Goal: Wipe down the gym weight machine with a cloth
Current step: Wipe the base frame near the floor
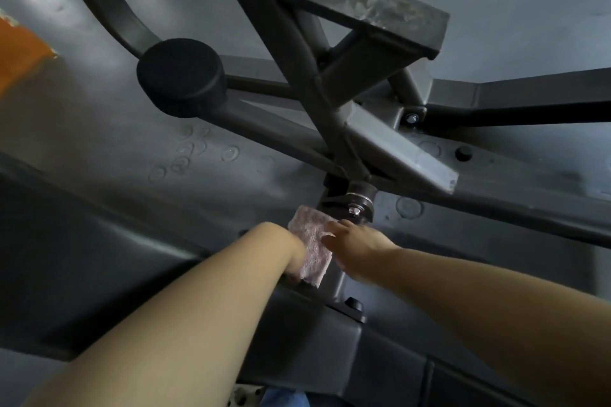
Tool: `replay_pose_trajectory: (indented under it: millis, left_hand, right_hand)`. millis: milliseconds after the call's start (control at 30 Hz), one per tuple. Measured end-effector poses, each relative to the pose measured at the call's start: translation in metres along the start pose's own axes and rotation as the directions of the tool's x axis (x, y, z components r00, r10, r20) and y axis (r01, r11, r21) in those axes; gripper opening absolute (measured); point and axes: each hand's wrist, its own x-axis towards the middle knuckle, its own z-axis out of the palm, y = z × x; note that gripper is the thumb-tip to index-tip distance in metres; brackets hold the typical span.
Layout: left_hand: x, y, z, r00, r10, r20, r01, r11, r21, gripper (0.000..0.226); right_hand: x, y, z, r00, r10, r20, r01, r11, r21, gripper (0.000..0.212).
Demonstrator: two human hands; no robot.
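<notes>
Under everything you have the dull grey rubber gym floor (pixel 109 142), scuffed and streaked with light. You can make out a cluster of faint ring-shaped dents (pixel 190 152) pressed into it left of the middle, and another single ring further right. At the left edge you see a bright orange patch with a ragged whitish border (pixel 20 53). At the bottom edge a strip of blue denim fabric (pixel 284 399) shows, and just beside it, to the left, a small white surface with dark speckles (pixel 243 398).

No legible text or labels.
</notes>
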Motion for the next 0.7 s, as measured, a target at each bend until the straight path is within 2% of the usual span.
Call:
replay_pose_trajectory:
  millis: [100,133,300,367,433,500,600,700]
  left_hand:
    - [-0.001,0.001,-0.001,1.0,-0.004,0.014,0.005,1.0,-0.012,0.046]
    - [-0.001,0.001,-0.002,1.0,-0.004,0.013,0.004,1.0,-0.006,0.045]
    - [0.004,0.0,-0.001,1.0,-0.011,0.007,0.011,1.0,0.023,0.056]
    - [0.005,0.0,0.001,1.0,-0.014,0.011,0.014,0.999,0.03,0.065]
    - [0.007,-0.001,0.003,0.999,-0.032,0.002,0.032,0.999,0.039,0.071]
    - [0.006,-0.001,0.007,0.999,-0.044,-0.008,0.045,0.998,0.054,0.071]
    - [-0.008,0.003,0.007,0.997,0.006,-0.072,0.006,0.987,0.16,0.068]
    - [-0.038,0.004,0.005,0.976,0.131,-0.171,-0.086,0.964,0.25,0.062]
  right_hand:
    - [0.021,-0.01,0.013,1.0,0.026,-0.011,-0.024,0.987,0.156,0.054]
    - [0.029,-0.014,0.017,1.0,0.013,-0.005,-0.012,0.987,0.161,0.056]
    - [0.075,-0.013,0.023,0.989,0.002,0.148,0.007,0.998,-0.062,0.054]
    - [0.08,-0.008,0.031,0.992,0.016,0.125,0.005,0.986,-0.164,0.059]
    - [0.079,-0.003,0.038,0.999,0.002,0.038,0.004,0.985,-0.172,0.057]
    - [0.075,0.0,0.04,1.0,0.0,0.002,0.0,0.995,-0.096,0.054]
    - [0.069,-0.002,0.034,0.999,0.018,0.048,-0.014,0.995,-0.097,0.063]
    - [0.059,-0.011,0.043,0.991,-0.092,0.095,0.106,0.983,-0.151,0.068]
